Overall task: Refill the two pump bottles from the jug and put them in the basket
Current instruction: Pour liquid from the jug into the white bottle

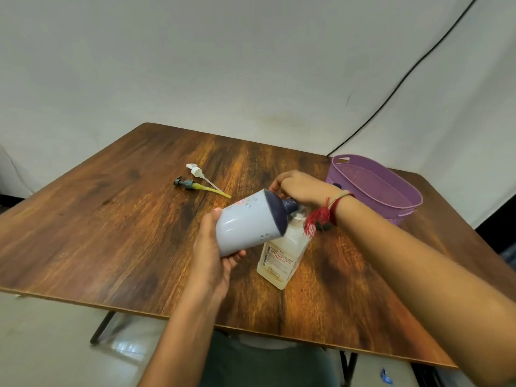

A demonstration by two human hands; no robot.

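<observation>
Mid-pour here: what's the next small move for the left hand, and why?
Probably tilt the pale blue bottle with the dark blue neck slightly further. The left hand grips its base, the neck angles down at the mouth of the clear labelled plastic bottle, and the right hand sits at that junction, hiding part of it. No stream is visible.

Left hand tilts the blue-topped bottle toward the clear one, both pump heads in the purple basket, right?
No. In the head view the white pump head and the grey pump head lie on the table, not in the purple basket. Rest is right.
</observation>
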